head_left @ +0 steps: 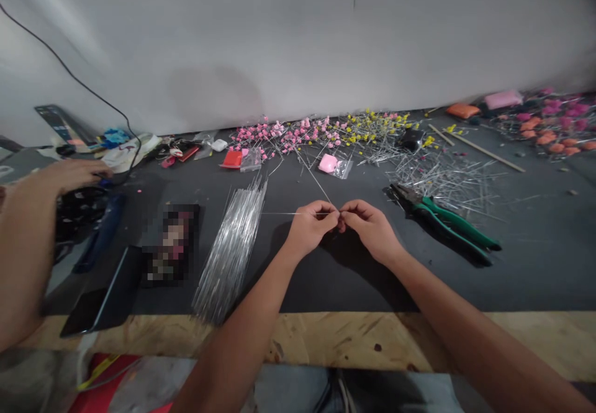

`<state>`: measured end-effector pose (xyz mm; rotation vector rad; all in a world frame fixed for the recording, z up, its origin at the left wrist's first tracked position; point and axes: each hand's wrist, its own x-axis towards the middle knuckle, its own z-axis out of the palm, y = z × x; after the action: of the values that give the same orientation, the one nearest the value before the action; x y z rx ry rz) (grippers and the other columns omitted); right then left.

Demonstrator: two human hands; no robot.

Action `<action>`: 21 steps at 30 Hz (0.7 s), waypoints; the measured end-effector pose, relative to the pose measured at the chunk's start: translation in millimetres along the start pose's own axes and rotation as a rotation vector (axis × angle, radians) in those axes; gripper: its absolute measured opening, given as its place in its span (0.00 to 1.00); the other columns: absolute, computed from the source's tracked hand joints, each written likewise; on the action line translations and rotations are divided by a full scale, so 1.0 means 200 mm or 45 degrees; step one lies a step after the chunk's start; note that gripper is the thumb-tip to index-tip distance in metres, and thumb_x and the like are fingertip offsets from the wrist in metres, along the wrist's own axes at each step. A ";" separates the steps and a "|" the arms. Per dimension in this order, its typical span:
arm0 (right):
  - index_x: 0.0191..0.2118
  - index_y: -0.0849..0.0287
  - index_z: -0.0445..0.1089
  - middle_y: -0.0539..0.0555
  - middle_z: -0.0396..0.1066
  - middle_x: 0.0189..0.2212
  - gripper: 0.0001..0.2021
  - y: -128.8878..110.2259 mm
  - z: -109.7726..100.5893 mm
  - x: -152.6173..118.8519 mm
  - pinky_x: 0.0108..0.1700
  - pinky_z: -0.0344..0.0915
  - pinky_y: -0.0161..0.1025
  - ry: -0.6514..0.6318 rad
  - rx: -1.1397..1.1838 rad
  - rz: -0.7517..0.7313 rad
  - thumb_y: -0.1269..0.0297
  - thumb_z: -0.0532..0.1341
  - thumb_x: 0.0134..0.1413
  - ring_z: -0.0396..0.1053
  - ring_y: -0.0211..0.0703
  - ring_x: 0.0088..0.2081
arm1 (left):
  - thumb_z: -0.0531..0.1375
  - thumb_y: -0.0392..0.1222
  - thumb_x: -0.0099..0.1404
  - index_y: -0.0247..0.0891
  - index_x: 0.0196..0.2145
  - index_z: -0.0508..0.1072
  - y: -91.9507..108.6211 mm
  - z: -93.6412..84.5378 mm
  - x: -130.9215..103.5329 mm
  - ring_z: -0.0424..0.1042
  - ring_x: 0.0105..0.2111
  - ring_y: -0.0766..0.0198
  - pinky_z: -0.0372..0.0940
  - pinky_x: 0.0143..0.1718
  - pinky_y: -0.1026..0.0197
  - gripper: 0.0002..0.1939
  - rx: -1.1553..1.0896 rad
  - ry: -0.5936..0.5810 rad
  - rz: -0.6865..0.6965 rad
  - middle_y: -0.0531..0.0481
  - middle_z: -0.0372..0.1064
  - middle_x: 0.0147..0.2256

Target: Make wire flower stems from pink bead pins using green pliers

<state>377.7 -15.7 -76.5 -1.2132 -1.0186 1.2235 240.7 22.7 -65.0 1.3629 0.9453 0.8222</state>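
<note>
My left hand [314, 226] and my right hand [365, 223] meet fingertip to fingertip over the dark table. Both are pinched around thin wire [319, 184]; one length slants up and away from the fingers, another runs out to the left. The exact spot where the fingers grip is partly hidden. Left of my left hand lies a thick bundle of straight silvery wires [230, 248]. Green-handled pliers [447, 223] rest to the right of my right hand, beside a loose heap of cut wires [451, 180].
Pink flower stems [288, 133] and yellow ones [372, 127] line the wall. Pink clay [328, 163] and a red packet [231, 159] lie before them. Orange and magenta pieces [554, 127] sit far right. Another person's arm [28, 233] reaches in at left, near phones [112, 292].
</note>
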 end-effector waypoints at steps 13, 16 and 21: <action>0.24 0.60 0.67 0.47 0.66 0.18 0.04 -0.01 -0.03 0.02 0.26 0.63 0.34 -0.181 0.346 0.298 0.66 0.62 0.42 0.64 0.33 0.22 | 0.58 0.39 0.52 0.35 0.25 0.72 0.02 0.00 -0.01 0.65 0.23 0.71 0.61 0.26 0.68 0.05 0.265 0.055 0.107 0.53 0.68 0.23; 0.23 0.61 0.67 0.47 0.65 0.17 0.04 -0.03 -0.03 0.02 0.25 0.63 0.32 -0.197 0.391 0.360 0.67 0.62 0.41 0.64 0.33 0.22 | 0.57 0.38 0.52 0.35 0.25 0.72 0.02 0.00 -0.01 0.65 0.24 0.70 0.61 0.28 0.68 0.05 0.294 0.059 0.122 0.53 0.68 0.23; 0.21 0.62 0.66 0.48 0.66 0.17 0.05 -0.05 -0.03 0.03 0.24 0.63 0.33 -0.241 0.387 0.424 0.67 0.62 0.40 0.63 0.32 0.20 | 0.57 0.39 0.53 0.36 0.26 0.72 0.01 0.00 -0.02 0.66 0.24 0.70 0.61 0.28 0.68 0.05 0.331 0.052 0.141 0.53 0.69 0.25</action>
<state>385.5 -9.9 -68.4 -1.0668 -0.7443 1.7128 239.5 20.1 -62.3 1.6393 1.0429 0.8340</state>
